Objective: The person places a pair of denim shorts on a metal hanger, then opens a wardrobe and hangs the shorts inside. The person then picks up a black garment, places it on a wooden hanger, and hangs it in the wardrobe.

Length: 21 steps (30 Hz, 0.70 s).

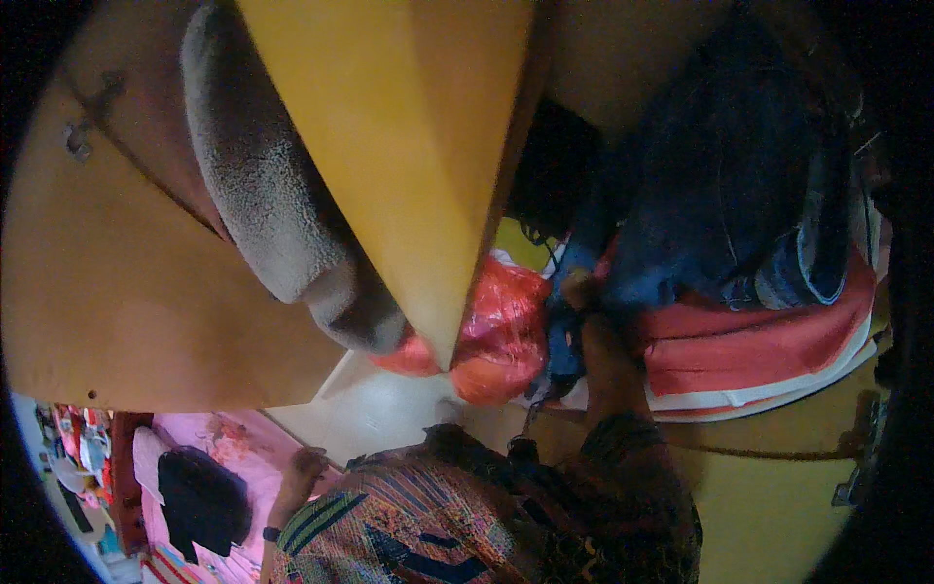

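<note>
My right hand [580,288] reaches into the right side of a wardrobe, its fingers curled on the folds of a blue denim garment [562,350]. Dim light blurs the fingertips. Above and to the right of that hand hang dark blue jeans [700,182]. Beneath them lies a red cloth with white edging [744,350]. A red plastic bag [503,328] rests just left of the hand, at the foot of the yellow partition [394,146]. My left hand [306,467] hangs low at the left beside a pink-covered bed and appears to hold nothing.
Left of the partition, a grey fleecy cloth [255,182] hangs down. A brown wardrobe door [146,292] stands open at the left, and a yellowish door [759,504] at the lower right. A black garment [201,500] lies on the bed [263,445]. Pale floor [365,409] shows below.
</note>
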{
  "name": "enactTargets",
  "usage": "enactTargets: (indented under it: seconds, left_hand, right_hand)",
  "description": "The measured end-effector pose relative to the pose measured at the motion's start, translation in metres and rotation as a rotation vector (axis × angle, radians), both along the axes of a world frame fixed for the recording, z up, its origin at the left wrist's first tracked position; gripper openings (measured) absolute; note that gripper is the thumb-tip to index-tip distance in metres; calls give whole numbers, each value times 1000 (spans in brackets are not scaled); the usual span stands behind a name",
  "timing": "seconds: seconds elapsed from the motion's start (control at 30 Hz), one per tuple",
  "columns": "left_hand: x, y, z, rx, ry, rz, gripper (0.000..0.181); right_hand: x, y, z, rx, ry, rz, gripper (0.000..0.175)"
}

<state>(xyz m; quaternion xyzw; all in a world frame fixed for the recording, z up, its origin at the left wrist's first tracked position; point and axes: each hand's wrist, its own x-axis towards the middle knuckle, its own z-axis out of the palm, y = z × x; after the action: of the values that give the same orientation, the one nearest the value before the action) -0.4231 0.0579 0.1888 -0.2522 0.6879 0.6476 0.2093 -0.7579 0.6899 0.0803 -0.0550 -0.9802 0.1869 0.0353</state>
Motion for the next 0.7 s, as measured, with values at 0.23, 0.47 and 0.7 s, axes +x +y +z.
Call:
enactTargets:
  seconds: [0.23, 0.47, 0.7]
  left_hand:
    - [-13, 21, 38, -150, 106, 63, 25]
    - [9, 8, 35, -94, 18, 185, 26]
    - [28, -5, -18, -71, -19, 246, 25]
  right_hand:
    - [-87, 22, 124, -223, 317, 1, 53]
    - [-61, 9, 84, -67, 3, 96, 52]
    - [-37, 36, 30, 193, -125, -1, 51]
